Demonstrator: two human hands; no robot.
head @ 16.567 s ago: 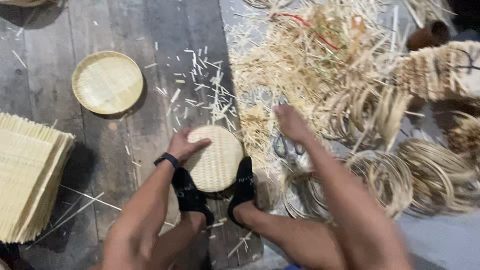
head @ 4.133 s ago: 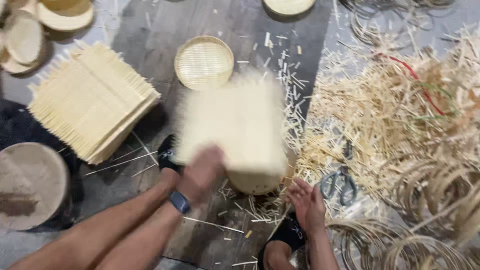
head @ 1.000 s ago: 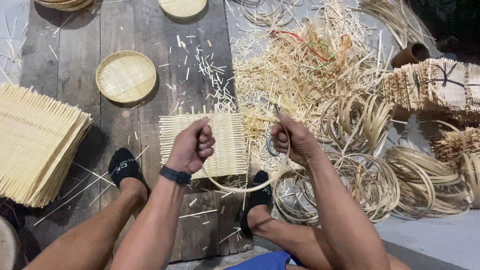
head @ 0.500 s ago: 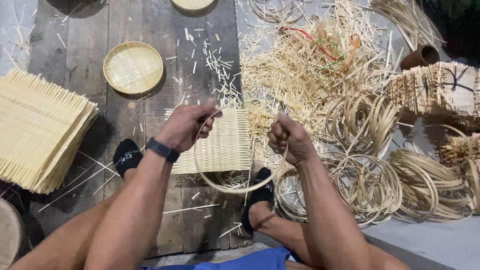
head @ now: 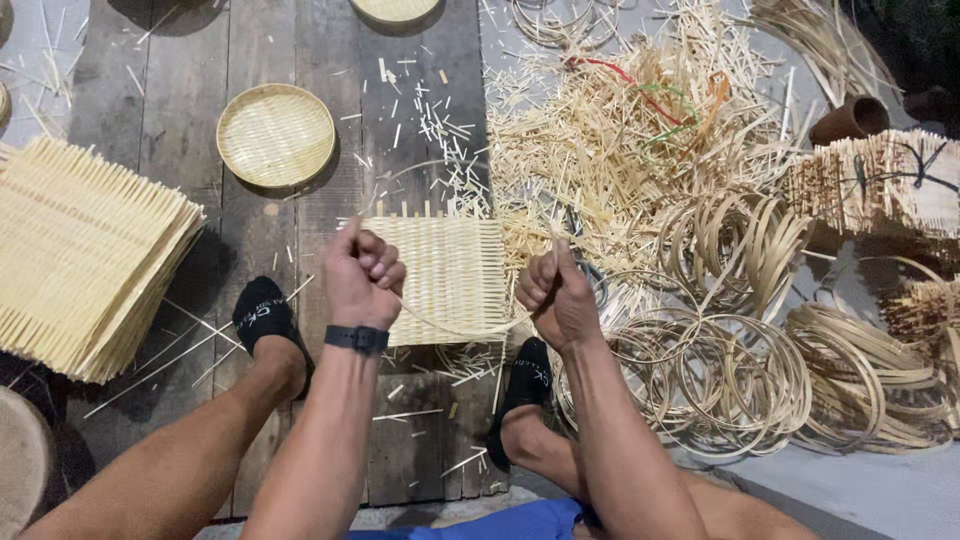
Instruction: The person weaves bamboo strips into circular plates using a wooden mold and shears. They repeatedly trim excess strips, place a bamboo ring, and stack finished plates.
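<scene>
Left hand (head: 362, 275): fisted on one end of a thin bamboo strip (head: 455, 330).
Right hand (head: 556, 292): clenched on the other end, bowing it into a hoop.
Woven mat (head: 450, 275): flat on the planks (head: 180, 120) beneath the strip, between both feet.
Hoops (head: 720, 385): piled at right, within reach.

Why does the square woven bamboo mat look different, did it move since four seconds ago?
Yes. The square woven bamboo mat was held up then, hiding the dark wooden floorboards; now it lies flat on them between both hands, near the round woven tray.
</scene>
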